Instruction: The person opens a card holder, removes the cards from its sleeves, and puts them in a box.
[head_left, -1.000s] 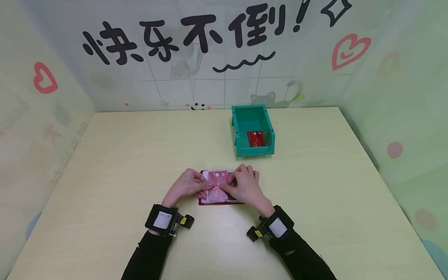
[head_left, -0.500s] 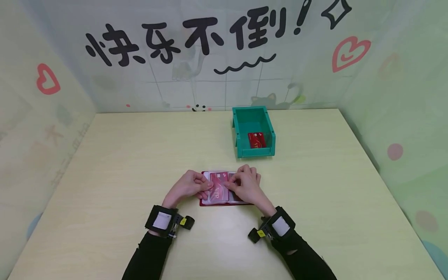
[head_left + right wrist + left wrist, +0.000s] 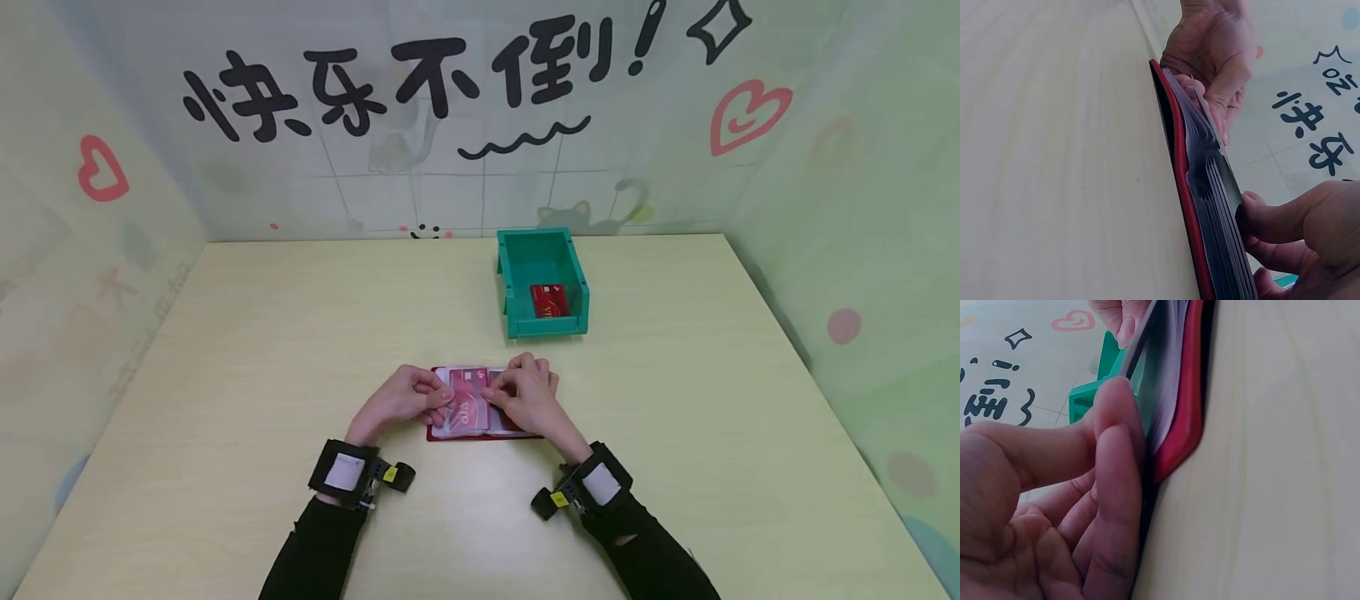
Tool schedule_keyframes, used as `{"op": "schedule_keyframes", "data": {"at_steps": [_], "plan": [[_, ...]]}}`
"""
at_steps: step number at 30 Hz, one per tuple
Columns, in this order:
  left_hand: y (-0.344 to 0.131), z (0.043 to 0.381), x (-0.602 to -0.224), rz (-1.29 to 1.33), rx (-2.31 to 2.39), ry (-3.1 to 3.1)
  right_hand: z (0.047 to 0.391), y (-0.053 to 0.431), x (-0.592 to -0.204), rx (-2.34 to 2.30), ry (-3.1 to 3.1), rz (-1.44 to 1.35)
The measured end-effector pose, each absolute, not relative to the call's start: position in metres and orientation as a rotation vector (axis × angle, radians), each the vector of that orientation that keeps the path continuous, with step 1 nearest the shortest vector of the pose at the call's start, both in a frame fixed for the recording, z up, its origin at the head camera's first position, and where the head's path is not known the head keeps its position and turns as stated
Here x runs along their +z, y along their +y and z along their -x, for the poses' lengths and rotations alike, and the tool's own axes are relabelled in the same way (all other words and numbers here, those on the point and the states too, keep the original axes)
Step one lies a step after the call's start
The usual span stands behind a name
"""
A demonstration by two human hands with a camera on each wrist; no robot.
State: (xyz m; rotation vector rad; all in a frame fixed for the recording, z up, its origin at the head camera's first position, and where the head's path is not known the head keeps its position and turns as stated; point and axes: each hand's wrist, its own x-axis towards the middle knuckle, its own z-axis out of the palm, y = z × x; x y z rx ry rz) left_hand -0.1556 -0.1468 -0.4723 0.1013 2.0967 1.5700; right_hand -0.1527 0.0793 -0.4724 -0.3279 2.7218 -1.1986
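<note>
On the table lies an opened card holder (image 3: 441,430) with a red cover and clear plastic sleeves. A pinkish-red VIP card (image 3: 470,410) lies on its left half, looking pale as if seen through plastic. My left hand (image 3: 405,395) pinches the sleeve at the left between thumb and fingers. At the card's right edge, my right hand (image 3: 529,397) pinches with thumb and index finger, covering much of the holder's right half. In the right wrist view the stacked sleeves (image 3: 1216,212) stand fanned above the red cover (image 3: 1179,144). How deep the card sits is unclear.
Behind the holder, slightly right, stands a green open-front bin (image 3: 540,258) with a red card (image 3: 550,301) inside. The pale wooden table (image 3: 300,317) meets printed fabric walls (image 3: 480,192) at the back and both sides.
Over the last second the right hand has shifted slightly right, with its thumb now nearer the card's right edge. The left hand keeps its hold.
</note>
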Motion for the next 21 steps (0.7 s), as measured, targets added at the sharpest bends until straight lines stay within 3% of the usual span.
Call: {"op": "schedule_keyframes", "data": {"at_steps": [21], "plan": [[-0.1486,0.1544,-0.4695,-0.097,1.584,2.073,0.1558,0.0881,-0.4701,-1.242,2.672,0.294]]}}
